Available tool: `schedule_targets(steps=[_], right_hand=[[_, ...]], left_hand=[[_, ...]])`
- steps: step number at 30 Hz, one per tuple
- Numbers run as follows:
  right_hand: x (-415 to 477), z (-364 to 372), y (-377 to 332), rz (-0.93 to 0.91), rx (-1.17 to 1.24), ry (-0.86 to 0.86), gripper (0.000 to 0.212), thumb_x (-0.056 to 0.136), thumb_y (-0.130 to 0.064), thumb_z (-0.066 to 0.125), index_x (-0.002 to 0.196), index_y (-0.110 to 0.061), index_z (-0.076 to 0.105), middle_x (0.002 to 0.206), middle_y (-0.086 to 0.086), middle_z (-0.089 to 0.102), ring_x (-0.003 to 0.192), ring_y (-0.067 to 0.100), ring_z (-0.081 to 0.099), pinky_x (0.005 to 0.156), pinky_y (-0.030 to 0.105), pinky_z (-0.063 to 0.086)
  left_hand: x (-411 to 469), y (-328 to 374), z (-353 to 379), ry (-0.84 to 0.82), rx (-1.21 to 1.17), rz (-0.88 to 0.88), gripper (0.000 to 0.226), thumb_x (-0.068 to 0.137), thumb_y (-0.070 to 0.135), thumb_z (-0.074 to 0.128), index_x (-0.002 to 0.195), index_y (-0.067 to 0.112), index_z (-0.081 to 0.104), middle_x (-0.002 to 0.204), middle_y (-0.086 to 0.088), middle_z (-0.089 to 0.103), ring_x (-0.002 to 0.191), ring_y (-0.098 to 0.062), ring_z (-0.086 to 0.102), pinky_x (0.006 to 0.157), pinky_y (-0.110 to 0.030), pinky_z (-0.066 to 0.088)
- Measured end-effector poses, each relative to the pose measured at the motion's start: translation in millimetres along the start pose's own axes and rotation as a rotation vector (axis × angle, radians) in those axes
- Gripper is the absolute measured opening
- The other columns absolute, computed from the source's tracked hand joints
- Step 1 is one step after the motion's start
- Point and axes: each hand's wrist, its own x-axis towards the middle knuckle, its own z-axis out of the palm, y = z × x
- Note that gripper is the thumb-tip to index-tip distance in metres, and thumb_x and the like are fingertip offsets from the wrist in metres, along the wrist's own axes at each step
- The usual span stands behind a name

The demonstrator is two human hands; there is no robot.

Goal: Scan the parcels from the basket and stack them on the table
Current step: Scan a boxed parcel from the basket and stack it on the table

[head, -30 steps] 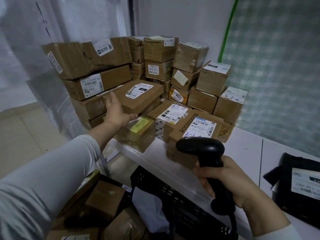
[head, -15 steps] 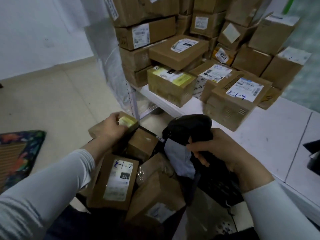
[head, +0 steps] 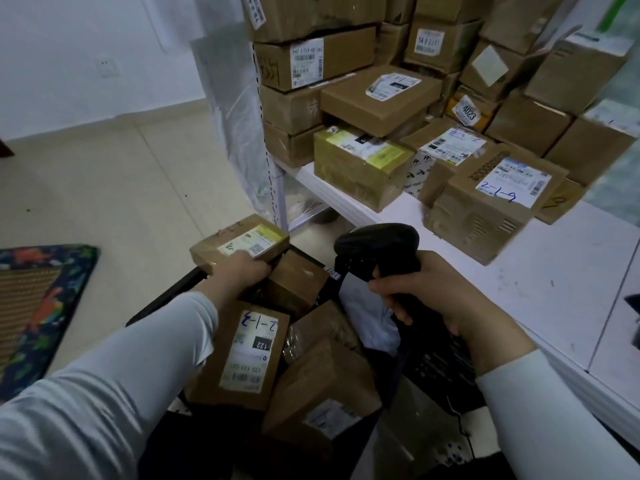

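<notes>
My left hand [head: 239, 271] grips a small brown parcel with a yellow-white label [head: 239, 242], held just above the black basket [head: 159, 303]. My right hand [head: 429, 292] holds the black barcode scanner [head: 377, 245] over the basket, its head level with the parcel and to its right. Several cardboard parcels lie in the basket, among them one marked 2-1-3 [head: 242, 355] and a grey poly bag [head: 367, 313]. Stacked parcels [head: 377, 95] fill the back of the white table [head: 554, 289].
A colourful mat [head: 38, 306] lies on the tiled floor at left. A clear plastic sheet [head: 228, 98] hangs by the table's left end. A dark object [head: 632, 306] sits at the table's right edge. A parcel marked 2-1-6 [head: 495, 195] stands near the table's front.
My left hand left the parcel placed on the table stack, dropped to the basket and took hold of a small labelled parcel, lifting it slightly. The scanner came down over the basket.
</notes>
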Motion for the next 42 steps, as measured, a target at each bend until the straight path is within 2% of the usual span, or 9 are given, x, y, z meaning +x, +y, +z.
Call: schedule_targets(steps=[3, 11, 15, 19, 23, 27, 31, 36, 42], right_hand=[[4, 6, 2, 0.002, 0.006, -0.012, 0.013, 0.08, -0.006, 0.072, 0.071, -0.004, 0.063, 0.049, 0.008, 0.055, 0.04, 0.018, 0.049, 0.054, 0.033, 0.043], [4, 23, 7, 0.036, 0.031, -0.047, 0.01, 0.08, -0.009, 0.072, 0.074, -0.005, 0.066, 0.051, 0.006, 0.057, 0.046, 0.022, 0.051, 0.057, 0.033, 0.046], [-4, 23, 7, 0.036, 0.029, -0.036, 0.011, 0.081, -0.008, 0.072, 0.08, 0.0, 0.065, 0.052, 0.008, 0.057, 0.045, 0.021, 0.05, 0.055, 0.032, 0.045], [-13, 19, 4, 0.004, 0.024, -0.038, 0.013, 0.081, -0.006, 0.071, 0.071, -0.002, 0.063, 0.05, 0.008, 0.056, 0.042, 0.02, 0.049, 0.051, 0.03, 0.042], [-20, 17, 0, -0.039, 0.074, -0.029, 0.008, 0.08, -0.005, 0.071, 0.078, -0.001, 0.065, 0.056, 0.013, 0.056, 0.043, 0.022, 0.05, 0.049, 0.03, 0.044], [-27, 16, -7, -0.077, 0.137, 0.029, 0.008, 0.08, -0.004, 0.071, 0.076, -0.003, 0.065, 0.053, 0.011, 0.057, 0.04, 0.019, 0.051, 0.047, 0.029, 0.043], [-38, 13, -14, -0.114, 0.276, 0.115, 0.007, 0.08, -0.005, 0.071, 0.079, -0.001, 0.064, 0.057, 0.013, 0.058, 0.042, 0.021, 0.051, 0.044, 0.028, 0.042], [-54, 12, -24, -0.146, 0.493, 0.142, 0.006, 0.081, -0.005, 0.068, 0.077, -0.007, 0.064, 0.059, 0.01, 0.058, 0.044, 0.018, 0.052, 0.043, 0.024, 0.042], [-76, 14, -41, -0.111, 0.737, 0.122, 0.01, 0.08, -0.007, 0.066, 0.07, -0.007, 0.062, 0.058, 0.008, 0.057, 0.043, 0.017, 0.05, 0.041, 0.024, 0.042]], left_hand=[[-5, -50, 15, -0.165, 0.09, -0.154, 0.062, 0.068, 0.048, 0.07, 0.12, 0.019, 0.056, 0.121, -0.012, 0.059, 0.111, -0.031, 0.055, 0.098, -0.039, 0.045], [-22, -74, 17, -0.233, -0.282, -0.125, 0.053, 0.066, 0.006, 0.069, 0.109, 0.019, 0.043, 0.095, -0.009, 0.064, 0.08, -0.022, 0.065, 0.066, -0.034, 0.053], [-30, -65, 5, -0.218, -0.217, -0.043, 0.037, 0.067, 0.006, 0.067, 0.099, 0.015, 0.051, 0.107, -0.012, 0.062, 0.094, -0.026, 0.058, 0.087, -0.039, 0.051], [-42, -47, -34, -0.298, -0.081, 0.099, 0.088, 0.062, 0.016, 0.081, 0.14, 0.009, 0.04, 0.134, -0.007, 0.049, 0.126, -0.028, 0.046, 0.104, -0.034, 0.035], [-51, -26, -91, -0.217, -0.083, 0.07, 0.067, 0.046, 0.04, 0.079, 0.097, 0.0, 0.063, 0.102, -0.014, 0.067, 0.085, -0.026, 0.063, 0.073, -0.032, 0.054], [-40, -26, -121, -0.216, -0.64, -0.012, 0.074, 0.033, 0.031, 0.075, 0.101, 0.003, 0.063, 0.093, -0.009, 0.065, 0.076, -0.017, 0.064, 0.06, -0.022, 0.057], [-47, -16, -100, -0.287, -1.124, -0.025, 0.012, 0.084, 0.014, 0.058, 0.094, 0.01, 0.063, 0.093, -0.005, 0.062, 0.078, -0.012, 0.059, 0.061, -0.018, 0.056], [-62, 17, -49, -0.277, -1.369, 0.006, 0.036, 0.087, 0.004, 0.059, 0.055, 0.011, 0.071, 0.064, 0.0, 0.068, 0.063, -0.008, 0.065, 0.058, -0.015, 0.054], [-72, 60, -15, -0.182, -1.418, 0.231, 0.039, 0.078, -0.01, 0.064, 0.115, 0.002, 0.061, 0.098, -0.008, 0.073, 0.09, -0.016, 0.07, 0.082, -0.024, 0.056]])
